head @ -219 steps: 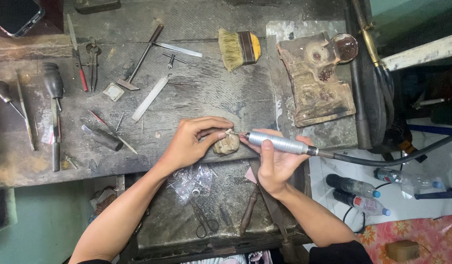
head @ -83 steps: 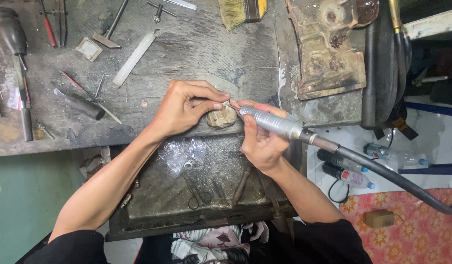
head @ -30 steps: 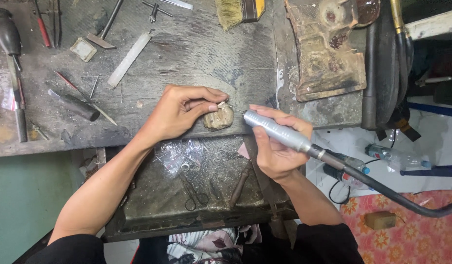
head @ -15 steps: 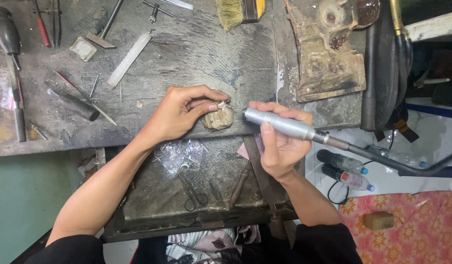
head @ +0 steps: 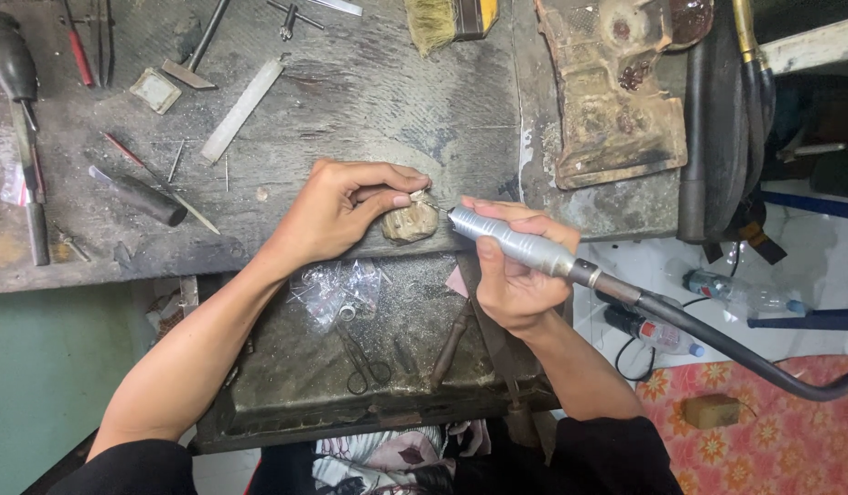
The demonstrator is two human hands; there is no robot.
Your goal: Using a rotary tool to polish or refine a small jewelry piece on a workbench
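Resting across the worn grey workbench (head: 369, 82), both forearms converge on the small wooden bench peg (head: 410, 223) at its near edge, taken here as the landmark. Far to the left of the peg lie a dark-handled tool (head: 11, 64) and a red-handled one (head: 78, 55); nearer, still left and behind it, a flat metal file (head: 242, 108) and a dark cylindrical punch (head: 140, 195) lie askew. The left hand (head: 337, 215) comes in from the peg's left, wrist low, fingers curled over, thumb and forefinger pinched shut on a tiny pale workpiece (head: 420, 196) held on top of the peg; what the piece is cannot be made out. Immediately right of the peg, the right hand (head: 515, 275) is wrapped firmly round a silver rotary handpiece (head: 511, 243) in a pen-like grip, thumb along the barrel. The handpiece's long axis runs from lower right up to upper left, its fine tip aimed at the workpiece and just short of or touching it; which cannot be told. The workpiece thus lies up and to the left of the right hand, the left hand being the nearer. Behind the peg sits a bristle brush (head: 437, 18); below it, scissors (head: 360, 357) lie in the catch tray (head: 259, 403). A black flexible shaft (head: 717, 344) trails away rightward.
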